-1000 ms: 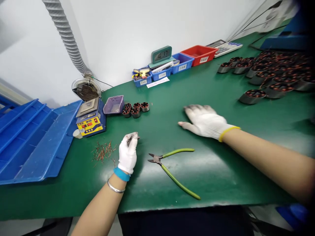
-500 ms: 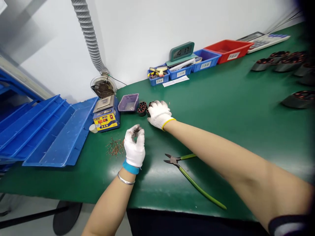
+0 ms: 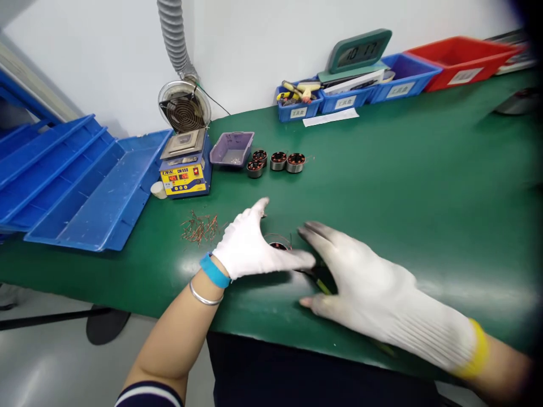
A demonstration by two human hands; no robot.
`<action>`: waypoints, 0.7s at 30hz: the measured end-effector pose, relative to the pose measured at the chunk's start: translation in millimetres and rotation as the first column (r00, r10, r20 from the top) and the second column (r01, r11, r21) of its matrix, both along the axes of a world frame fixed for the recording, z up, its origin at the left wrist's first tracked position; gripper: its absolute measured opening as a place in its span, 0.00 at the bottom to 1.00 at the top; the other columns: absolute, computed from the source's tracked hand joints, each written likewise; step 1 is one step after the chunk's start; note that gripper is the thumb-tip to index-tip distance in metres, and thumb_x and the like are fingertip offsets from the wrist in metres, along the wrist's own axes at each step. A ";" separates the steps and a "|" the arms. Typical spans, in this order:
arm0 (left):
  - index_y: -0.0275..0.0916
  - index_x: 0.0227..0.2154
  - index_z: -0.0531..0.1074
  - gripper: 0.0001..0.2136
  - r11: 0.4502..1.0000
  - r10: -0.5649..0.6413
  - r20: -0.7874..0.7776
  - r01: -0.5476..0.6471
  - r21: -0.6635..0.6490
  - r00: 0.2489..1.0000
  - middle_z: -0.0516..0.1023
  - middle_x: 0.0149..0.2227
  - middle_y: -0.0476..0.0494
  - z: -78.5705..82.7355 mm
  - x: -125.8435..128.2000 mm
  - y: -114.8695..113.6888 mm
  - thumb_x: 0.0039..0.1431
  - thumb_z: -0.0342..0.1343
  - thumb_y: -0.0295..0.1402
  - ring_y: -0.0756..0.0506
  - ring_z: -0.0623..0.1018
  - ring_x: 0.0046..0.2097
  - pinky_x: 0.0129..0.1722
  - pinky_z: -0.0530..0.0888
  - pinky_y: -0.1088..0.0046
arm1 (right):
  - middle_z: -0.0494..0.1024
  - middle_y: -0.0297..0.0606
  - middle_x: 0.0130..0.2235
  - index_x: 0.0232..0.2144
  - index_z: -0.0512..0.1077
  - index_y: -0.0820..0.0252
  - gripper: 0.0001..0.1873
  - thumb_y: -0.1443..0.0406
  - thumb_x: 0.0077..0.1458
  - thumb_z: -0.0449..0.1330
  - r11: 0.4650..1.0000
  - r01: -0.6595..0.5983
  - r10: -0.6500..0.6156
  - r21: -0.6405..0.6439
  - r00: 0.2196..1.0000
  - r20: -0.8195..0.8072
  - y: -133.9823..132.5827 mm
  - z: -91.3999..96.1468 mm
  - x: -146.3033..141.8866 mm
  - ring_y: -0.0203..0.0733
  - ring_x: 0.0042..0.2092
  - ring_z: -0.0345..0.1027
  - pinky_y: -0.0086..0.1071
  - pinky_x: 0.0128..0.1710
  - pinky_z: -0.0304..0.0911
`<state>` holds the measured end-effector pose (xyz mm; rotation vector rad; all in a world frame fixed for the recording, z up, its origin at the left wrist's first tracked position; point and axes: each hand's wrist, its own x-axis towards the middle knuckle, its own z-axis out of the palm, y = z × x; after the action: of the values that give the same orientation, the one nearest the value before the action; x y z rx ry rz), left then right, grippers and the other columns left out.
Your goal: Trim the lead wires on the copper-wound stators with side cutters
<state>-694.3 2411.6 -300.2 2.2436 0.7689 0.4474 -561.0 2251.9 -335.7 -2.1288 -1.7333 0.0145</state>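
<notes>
My left hand, in a white glove, is open with thumb and fingers spread beside a copper-wound motor stator. The thumb stretches across in front of that stator and partly hides it; thin wires stick up from its rim. My right hand, gloved and somewhat blurred, is open too, its fingers and thumb apart. Under it lie green-handled cutting pliers, mostly covered by the hand. Several more stators, one of them at the right end of the group, stand beyond the hands.
Copper wire clippings lie left of my left hand. Behind them stand a solder pot and a purple tray. Blue trays rest at the left. Tool bins, a clock and a red bin line the wall.
My right hand has come back from the stator group towards me, above the pliers. My left hand has opened from its curled shape, and a stator now sits beside it. The view has shifted.
</notes>
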 end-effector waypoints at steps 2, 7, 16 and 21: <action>0.39 0.67 0.53 0.60 0.976 -0.168 -0.165 0.187 0.108 0.972 0.70 0.54 0.30 3.3 -4.3 -1.9 0.28 0.72 0.52 0.27 0.73 0.53 0.51 0.72 0.54 | 0.72 0.53 0.55 0.57 0.64 0.61 0.40 0.55 0.41 0.63 0.999 0.020 -0.019 -0.049 0.999 0.032 -25.8 -9.7 13.7 0.63 0.53 0.68 0.52 0.47 0.69; 0.42 0.67 0.52 0.45 0.911 -0.307 -0.327 0.375 0.171 0.894 0.76 0.47 0.35 -9.8 1.9 -19.1 0.44 0.64 0.35 0.32 0.78 0.45 0.43 0.75 0.59 | 0.75 0.57 0.49 0.49 0.67 0.59 0.24 0.54 0.53 0.54 0.975 0.207 -0.202 -0.076 0.977 0.071 -59.2 -20.1 59.8 0.65 0.51 0.69 0.57 0.50 0.66; 0.39 0.66 0.52 0.49 0.973 -0.222 -0.038 0.224 0.060 0.974 0.76 0.46 0.37 -25.9 13.2 -40.9 0.43 0.66 0.50 0.34 0.77 0.47 0.49 0.74 0.56 | 0.80 0.34 0.39 0.38 0.72 0.50 0.17 0.50 0.56 0.51 0.917 0.142 -0.253 -0.374 0.930 -0.267 -15.2 18.4 24.2 0.47 0.38 0.74 0.37 0.32 0.63; 0.40 0.63 0.58 0.42 0.982 -0.176 -0.042 0.178 0.059 0.983 0.79 0.42 0.39 -27.7 15.8 -42.1 0.47 0.66 0.48 0.35 0.79 0.44 0.47 0.75 0.57 | 0.76 0.34 0.28 0.27 0.70 0.54 0.14 0.57 0.56 0.49 0.886 0.129 -0.214 -0.445 0.966 -0.146 -1.5 14.2 28.5 0.42 0.29 0.69 0.33 0.23 0.49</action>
<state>-678.5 2369.4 -327.9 2.3600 0.5736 0.3499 -532.5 2250.3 -321.5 -2.4883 -1.5260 0.5906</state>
